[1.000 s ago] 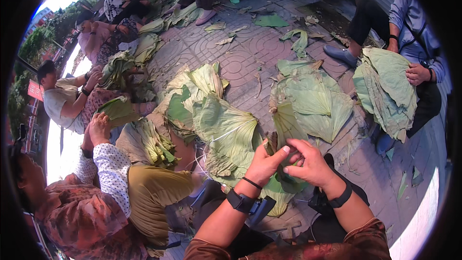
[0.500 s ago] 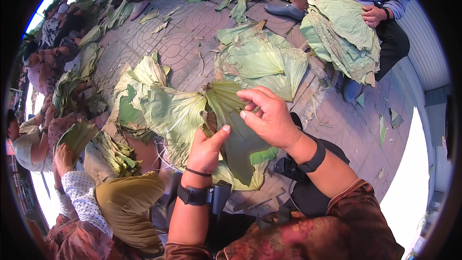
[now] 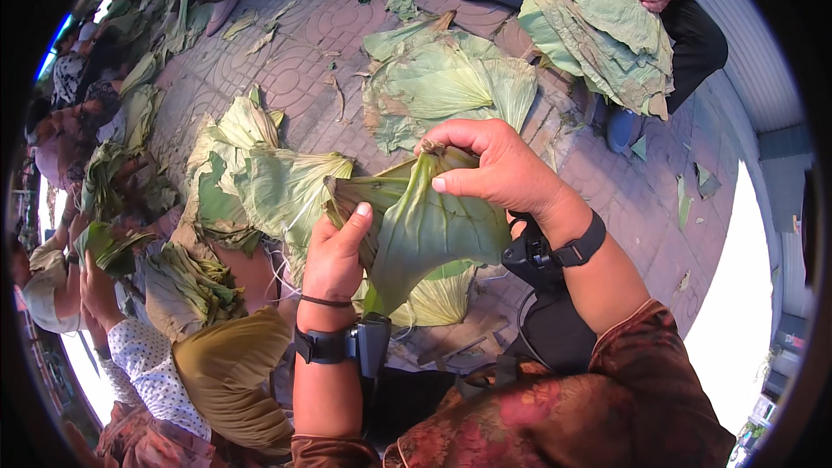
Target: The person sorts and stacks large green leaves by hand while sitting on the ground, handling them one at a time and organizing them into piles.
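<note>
A large green lotus leaf [image 3: 438, 225], folded and creased, spreads between my two hands. My right hand [image 3: 503, 165] pinches its gathered upper end, near the brown stem stub, between thumb and fingers. Lower down and to the left, my left hand [image 3: 332, 258] grips the browner folded edge of the same leaf with its thumb raised; those fingers are partly hidden. Just beyond the left hand lies a heap of pale dried lotus leaves [image 3: 282, 186]. Another pale leaf [image 3: 438, 299] shows on the ground below the held one.
Flat leaves [image 3: 451, 78] lie on the patterned paving ahead. At the upper right a seated person holds a leaf stack [image 3: 598, 30]. People on the left handle more leaves, with a leaf bundle [image 3: 191, 282] close by. Leaf scraps [image 3: 706, 180] litter the right side.
My right hand has closed on the leaf's gathered end and drawn it right, spreading the leaf away from my left hand. My left hand has shifted slightly left.
</note>
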The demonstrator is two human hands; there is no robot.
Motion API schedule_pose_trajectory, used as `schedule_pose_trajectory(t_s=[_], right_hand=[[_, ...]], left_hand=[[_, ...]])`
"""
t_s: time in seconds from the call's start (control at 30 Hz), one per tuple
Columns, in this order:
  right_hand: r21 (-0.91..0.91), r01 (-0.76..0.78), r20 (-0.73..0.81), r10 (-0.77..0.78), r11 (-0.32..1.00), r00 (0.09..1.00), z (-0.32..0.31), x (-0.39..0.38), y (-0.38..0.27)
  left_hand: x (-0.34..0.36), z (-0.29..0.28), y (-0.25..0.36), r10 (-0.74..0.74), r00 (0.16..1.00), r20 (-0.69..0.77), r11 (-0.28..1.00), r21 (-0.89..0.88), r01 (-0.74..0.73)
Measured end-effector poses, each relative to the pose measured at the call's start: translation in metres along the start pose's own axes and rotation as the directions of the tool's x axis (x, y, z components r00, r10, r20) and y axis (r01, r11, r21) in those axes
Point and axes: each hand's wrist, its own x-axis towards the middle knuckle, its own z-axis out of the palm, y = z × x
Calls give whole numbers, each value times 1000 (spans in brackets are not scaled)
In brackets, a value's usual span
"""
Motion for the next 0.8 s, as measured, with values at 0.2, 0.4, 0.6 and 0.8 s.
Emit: schedule_pose_trajectory(t_s=[0.2,0.4,0.6,0.8], right_hand=[[-151,62,396,3,987,918,11,0,4],[-274,199,154,-162,941,975,35,-5,-25],[-325,134,63,-120,936,991,58,0,-27],[-306,51,97,-23,951,995,57,-2,-23]], left_hand=[[10,-12,-3,186,962,-197,963,229,-139],[10,-1,-11,229,973,-7,851,486,-197],[0,-12,-3,161,987,-25,858,498,-128],[0,-9,-7,198,980,31,848,496,-187]])
